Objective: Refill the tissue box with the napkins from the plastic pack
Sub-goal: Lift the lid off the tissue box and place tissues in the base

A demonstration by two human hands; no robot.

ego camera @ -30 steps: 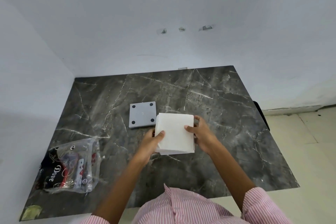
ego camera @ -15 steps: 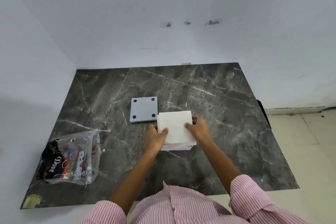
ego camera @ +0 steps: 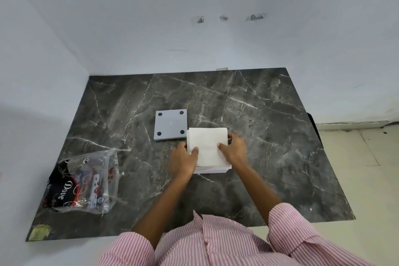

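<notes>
Setting: dark marble table [ego camera: 269,136] pushed into a pale wall corner; tiled floor on your right.
Napkins: white stack of napkins [ego camera: 206,147] near mid-table, sitting over what looks like the tissue box [ego camera: 212,171]; only a pale edge of it shows at the near side.
Left hand: your left hand [ego camera: 183,161] grips the stack's left side, thumb laid on top.
Right hand: your right hand [ego camera: 234,150] clamps the right side, thumb on top too.
Change: a second ago you held the stack higher and closer to you; now it is lower and squared over the box. Insertion looks close to done, judged from that.
Grey plate: square grey plate [ego camera: 171,125] with four black pads, touching the stack's far-left corner. Likely the box base, not yet refitted.
Plastic pack: crumpled plastic pack [ego camera: 83,181] well apart, near-left.
Obstructions: none around the stack except the plate.
</notes>
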